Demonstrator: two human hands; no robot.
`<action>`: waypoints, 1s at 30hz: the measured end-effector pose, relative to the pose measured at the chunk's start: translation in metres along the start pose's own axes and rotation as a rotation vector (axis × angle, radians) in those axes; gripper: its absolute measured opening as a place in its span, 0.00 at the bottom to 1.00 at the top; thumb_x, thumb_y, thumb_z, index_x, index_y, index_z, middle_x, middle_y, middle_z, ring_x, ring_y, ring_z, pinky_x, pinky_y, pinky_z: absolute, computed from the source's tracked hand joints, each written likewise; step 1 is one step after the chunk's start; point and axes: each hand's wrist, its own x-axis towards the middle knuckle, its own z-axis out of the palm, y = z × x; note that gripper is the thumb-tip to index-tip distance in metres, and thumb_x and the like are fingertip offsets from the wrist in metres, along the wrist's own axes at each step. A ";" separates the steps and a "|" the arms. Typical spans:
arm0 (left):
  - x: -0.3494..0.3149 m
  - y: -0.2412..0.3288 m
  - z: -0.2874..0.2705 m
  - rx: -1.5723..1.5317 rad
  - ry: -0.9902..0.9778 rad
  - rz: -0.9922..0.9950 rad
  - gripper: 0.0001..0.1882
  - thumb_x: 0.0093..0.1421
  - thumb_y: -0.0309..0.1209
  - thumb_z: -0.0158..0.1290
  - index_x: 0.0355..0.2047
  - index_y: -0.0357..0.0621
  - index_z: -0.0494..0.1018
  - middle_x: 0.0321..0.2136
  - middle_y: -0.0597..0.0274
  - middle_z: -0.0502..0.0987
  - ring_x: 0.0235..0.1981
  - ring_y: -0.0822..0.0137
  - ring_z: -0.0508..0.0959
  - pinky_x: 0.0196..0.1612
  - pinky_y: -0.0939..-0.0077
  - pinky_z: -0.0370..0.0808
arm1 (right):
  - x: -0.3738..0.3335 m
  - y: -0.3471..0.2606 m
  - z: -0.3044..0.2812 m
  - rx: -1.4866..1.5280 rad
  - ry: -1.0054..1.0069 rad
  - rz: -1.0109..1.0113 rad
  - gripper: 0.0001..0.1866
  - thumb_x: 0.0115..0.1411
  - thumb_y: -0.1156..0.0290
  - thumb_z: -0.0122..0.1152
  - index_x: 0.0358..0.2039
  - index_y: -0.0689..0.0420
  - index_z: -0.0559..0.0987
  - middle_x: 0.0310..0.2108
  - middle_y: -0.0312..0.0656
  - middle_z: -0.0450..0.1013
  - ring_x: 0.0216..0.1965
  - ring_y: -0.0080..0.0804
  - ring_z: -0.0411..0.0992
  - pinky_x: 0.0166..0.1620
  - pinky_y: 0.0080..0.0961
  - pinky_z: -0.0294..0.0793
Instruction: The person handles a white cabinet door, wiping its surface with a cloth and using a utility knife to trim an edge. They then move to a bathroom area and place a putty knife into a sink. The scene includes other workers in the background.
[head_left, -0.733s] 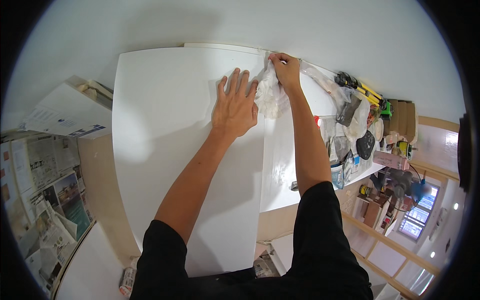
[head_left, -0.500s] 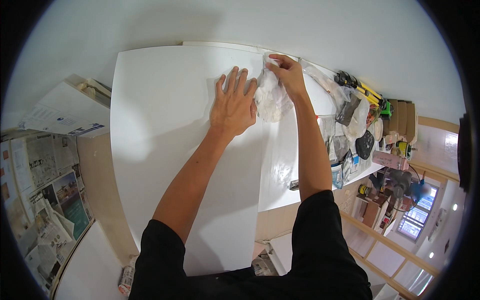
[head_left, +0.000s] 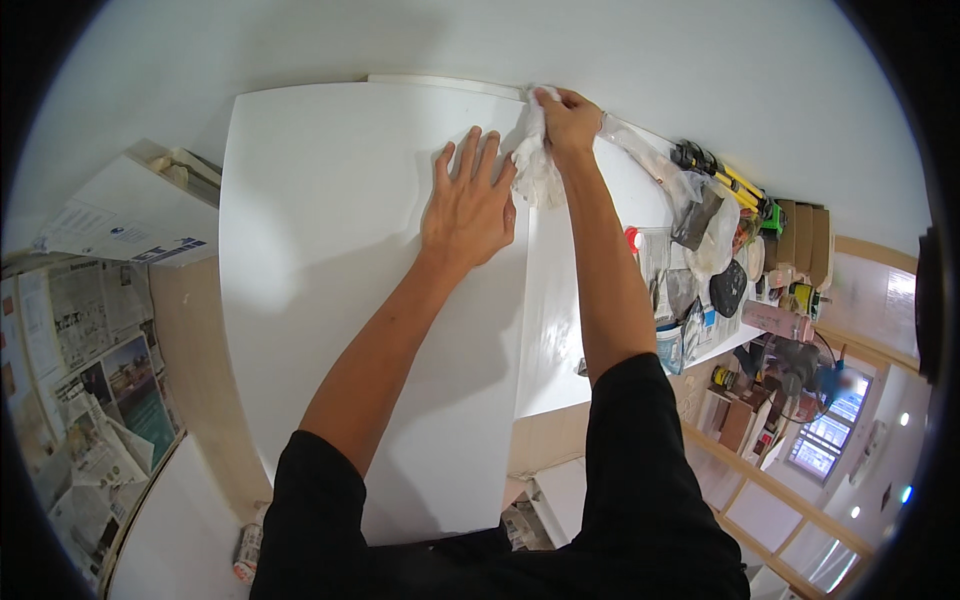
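My left hand (head_left: 467, 208) lies flat with fingers spread on a large white panel (head_left: 350, 200). At the panel's far right corner, my right hand (head_left: 572, 122) is closed on a crumpled white cloth (head_left: 538, 165). The cloth hangs from my fingers toward me, beside the panel's right edge and close to my left thumb. A second white surface (head_left: 552, 300), glossy where light falls on it, runs along the right of the panel. How far the cloth is pressed onto the surface beneath cannot be made out.
Right of my right arm lie plastic bags (head_left: 715, 240), a black object (head_left: 729, 288), a pale blue tub (head_left: 670, 348) and a yellow-and-black tool (head_left: 720, 172). A white carton (head_left: 135, 210) stands at the left, above newspaper sheets (head_left: 110, 370). A white wall (head_left: 480, 40) rises behind the panel.
My right hand has moved slightly away from me and left, pulling the cloth toward the far edge. The cloth now hangs narrower. My left hand stays on the panel.
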 end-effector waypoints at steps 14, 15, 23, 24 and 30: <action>-0.002 0.001 0.007 -0.043 0.053 -0.005 0.25 0.60 0.35 0.48 0.58 0.46 0.69 0.62 0.52 0.63 0.68 0.54 0.57 0.66 0.48 0.52 | -0.015 0.008 -0.011 0.249 0.111 0.033 0.12 0.57 0.72 0.67 0.37 0.67 0.82 0.29 0.40 0.78 0.27 0.24 0.71 0.31 0.21 0.71; -0.003 -0.003 0.006 -0.042 0.053 -0.012 0.25 0.60 0.35 0.48 0.58 0.46 0.69 0.62 0.52 0.63 0.68 0.54 0.57 0.66 0.49 0.52 | -0.025 0.011 -0.015 0.262 0.048 0.065 0.11 0.57 0.72 0.68 0.36 0.67 0.82 0.28 0.39 0.77 0.27 0.23 0.71 0.31 0.21 0.70; -0.001 -0.005 0.005 -0.004 0.064 -0.017 0.25 0.60 0.34 0.48 0.58 0.46 0.69 0.62 0.52 0.63 0.68 0.55 0.57 0.66 0.49 0.52 | -0.082 0.004 -0.035 -0.071 -0.185 -0.107 0.12 0.55 0.69 0.70 0.33 0.67 0.83 0.24 0.33 0.75 0.26 0.17 0.66 0.30 0.18 0.67; -0.001 0.000 0.005 -0.008 0.061 -0.012 0.25 0.59 0.34 0.48 0.58 0.47 0.69 0.62 0.52 0.63 0.68 0.55 0.57 0.66 0.49 0.52 | -0.066 -0.001 -0.034 -0.191 -0.154 -0.118 0.15 0.54 0.67 0.70 0.34 0.68 0.83 0.24 0.34 0.76 0.25 0.17 0.66 0.30 0.19 0.67; -0.002 -0.004 0.006 -0.012 0.052 -0.018 0.24 0.60 0.34 0.48 0.58 0.48 0.69 0.62 0.54 0.62 0.67 0.55 0.57 0.67 0.49 0.52 | -0.045 0.004 -0.030 0.361 -0.032 0.058 0.12 0.56 0.71 0.69 0.37 0.66 0.83 0.27 0.35 0.76 0.28 0.19 0.67 0.32 0.19 0.67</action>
